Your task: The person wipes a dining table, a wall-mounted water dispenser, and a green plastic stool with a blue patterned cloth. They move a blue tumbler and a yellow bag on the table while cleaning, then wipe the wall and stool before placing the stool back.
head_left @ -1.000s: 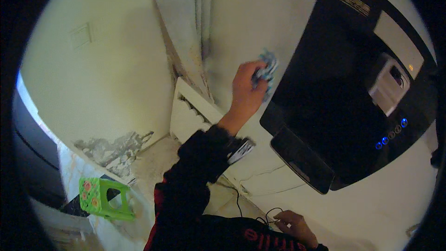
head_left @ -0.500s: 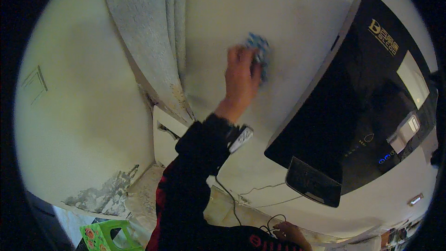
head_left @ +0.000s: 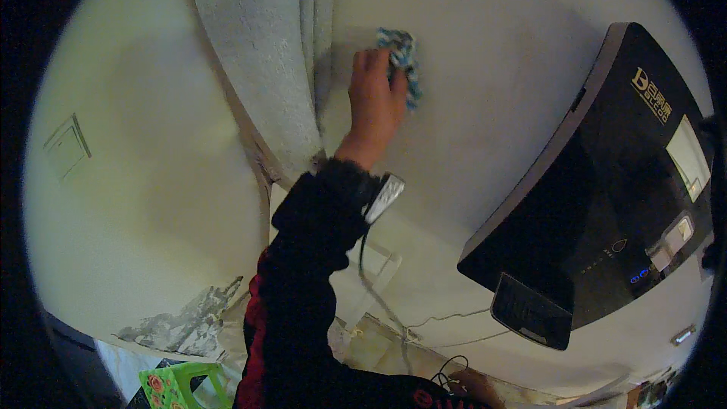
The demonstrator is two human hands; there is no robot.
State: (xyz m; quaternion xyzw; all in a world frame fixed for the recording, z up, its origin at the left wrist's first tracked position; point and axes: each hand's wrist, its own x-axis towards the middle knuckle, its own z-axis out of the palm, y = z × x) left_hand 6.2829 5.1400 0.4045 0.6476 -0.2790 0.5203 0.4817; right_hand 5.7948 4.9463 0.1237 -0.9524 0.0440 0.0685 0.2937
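My left hand (head_left: 374,102) reaches up to the pale wall with its fingers bent over a crumpled blue-and-white patterned cloth (head_left: 404,60). The cloth lies against the wall, sticking out above and to the right of the fingers. On my left wrist sits a silver device (head_left: 385,198) with a cable hanging from it. My left arm wears a black sleeve with a red stripe. Low at the bottom edge, part of my right hand (head_left: 483,388) shows beside a thin black cable (head_left: 447,373). Its fingers are dark and mostly hidden, so its grip does not show.
A grey curtain (head_left: 257,45) hangs left of my hand. To the right, a black wall-mounted water dispenser (head_left: 560,189) juts out with a small tray (head_left: 532,314). Peeling paint marks the lower left wall (head_left: 185,322), above a green flowered stool (head_left: 170,388). Thin cords run along the wall.
My left hand has moved the cloth up and left across the wall, closer to the curtain. The view has shifted, so the dispenser appears lower and further right. Less of my right hand shows.
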